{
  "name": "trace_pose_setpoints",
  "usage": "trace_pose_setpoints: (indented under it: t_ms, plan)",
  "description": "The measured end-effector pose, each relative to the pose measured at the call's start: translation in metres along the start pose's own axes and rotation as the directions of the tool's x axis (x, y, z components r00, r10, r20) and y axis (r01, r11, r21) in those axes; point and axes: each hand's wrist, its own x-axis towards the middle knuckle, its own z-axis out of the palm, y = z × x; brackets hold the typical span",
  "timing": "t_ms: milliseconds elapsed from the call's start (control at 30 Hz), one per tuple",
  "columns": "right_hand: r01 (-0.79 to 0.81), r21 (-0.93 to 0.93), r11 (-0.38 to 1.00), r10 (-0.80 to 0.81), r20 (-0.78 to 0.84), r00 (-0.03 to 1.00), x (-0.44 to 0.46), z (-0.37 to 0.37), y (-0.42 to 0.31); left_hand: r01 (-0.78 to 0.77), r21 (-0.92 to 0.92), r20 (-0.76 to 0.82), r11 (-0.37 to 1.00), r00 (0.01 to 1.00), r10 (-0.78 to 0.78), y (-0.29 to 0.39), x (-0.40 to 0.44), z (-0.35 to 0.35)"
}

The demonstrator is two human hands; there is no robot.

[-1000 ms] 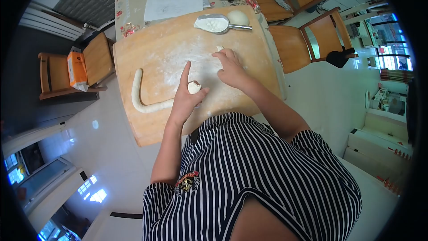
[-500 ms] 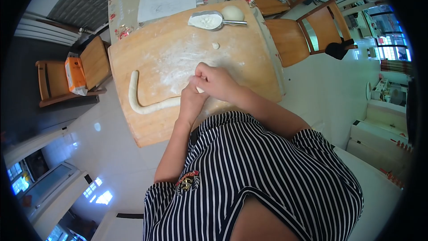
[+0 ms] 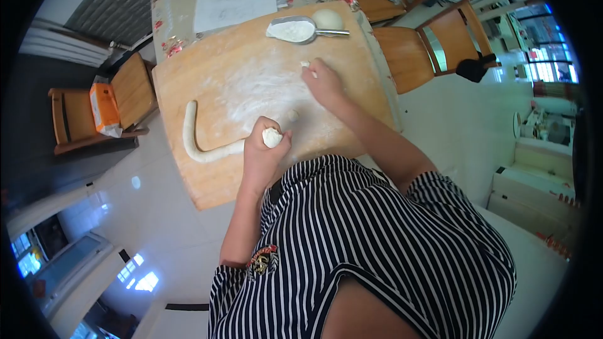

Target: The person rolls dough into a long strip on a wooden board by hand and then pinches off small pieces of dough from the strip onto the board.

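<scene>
- Flour whitens a wooden board (image 3: 213,182) beneath both hands; wooden chairs (image 3: 402,56) flank the flower-patterned tablecloth (image 3: 174,19) beyond.
- A smooth, pale dough rope (image 3: 188,130) bends leftward from the left hand (image 3: 264,150), closed around its blunt end.
- The right hand (image 3: 322,83) curls beside a dough nub (image 3: 304,64); whether it pinches anything cannot be told.

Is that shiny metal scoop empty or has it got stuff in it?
Not empty: white powder lies in the shiny metal scoop. How deep, I can't tell.

Wooden chairs (image 3: 402,55) on a pale, glossy floor (image 3: 449,129), bright windows (image 3: 554,70) at far right.
</scene>
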Motion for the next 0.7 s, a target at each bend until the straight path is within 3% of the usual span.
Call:
trace_pose_setpoints:
  t_ms: [33, 100, 133, 200, 333, 433, 500, 533, 600, 633, 667, 700]
  plan:
    - [0.016, 0.001, 1.000, -0.016, 0.014, 1.000, 0.002, -0.002, 0.005, 0.000, -0.001, -0.021, 1.000, 1.000, 0.000, 0.000, 0.003, -0.005]
    - [0.379, -0.060, 0.924, -0.376, 0.051, 0.925, 0.000, -0.006, 0.011, 0.179, -0.186, 0.042, 0.966, 0.984, -0.174, 0.003, 0.009, -0.013]
    - [0.383, -0.064, 0.921, -0.381, 0.049, 0.923, 0.005, -0.006, 0.010, 0.250, -0.181, 0.078, 0.951, 0.968, -0.239, 0.006, 0.011, -0.016]
    - [0.542, -0.050, 0.839, -0.527, 0.179, 0.831, 0.007, -0.004, 0.013, 0.260, -0.199, 0.088, 0.945, 0.965, -0.247, 0.017, 0.012, -0.015]
    - [0.528, -0.030, 0.849, -0.512, 0.200, 0.835, 0.003, 0.005, 0.014, 0.293, -0.185, 0.139, 0.938, 0.953, -0.270, 0.019, 0.019, -0.019]
    - [0.570, -0.129, 0.811, -0.537, 0.218, 0.815, -0.023, -0.009, -0.031, 0.319, -0.202, 0.239, 0.926, 0.933, -0.270, 0.005, 0.028, -0.024]
    - [0.315, 0.212, 0.925, -0.378, 0.451, 0.808, -0.050, -0.033, -0.092, 0.289, -0.221, 0.258, 0.932, 0.938, -0.230, -0.003, 0.036, -0.021]
    - [0.312, 0.212, 0.926, -0.376, 0.450, 0.810, -0.053, -0.032, -0.098, 0.258, -0.239, 0.276, 0.936, 0.942, -0.189, -0.007, 0.038, -0.020]
    - [0.183, 0.259, 0.948, -0.308, 0.607, 0.733, -0.056, -0.031, -0.103, 0.236, -0.267, 0.294, 0.934, 0.943, -0.155, -0.015, 0.043, -0.017]
    - [0.184, 0.258, 0.948, -0.307, 0.604, 0.735, -0.055, -0.027, -0.100, 0.214, -0.299, 0.302, 0.930, 0.946, -0.120, -0.019, 0.044, -0.015]
    - [0.203, 0.250, 0.947, -0.306, 0.500, 0.810, -0.054, -0.019, -0.094, 0.211, -0.298, 0.301, 0.931, 0.946, -0.118, -0.024, 0.044, -0.012]
    - [0.219, 0.240, 0.946, -0.301, 0.388, 0.871, -0.054, -0.015, -0.093, 0.093, -0.115, 0.258, 0.989, 0.964, -0.061, -0.027, 0.044, -0.008]
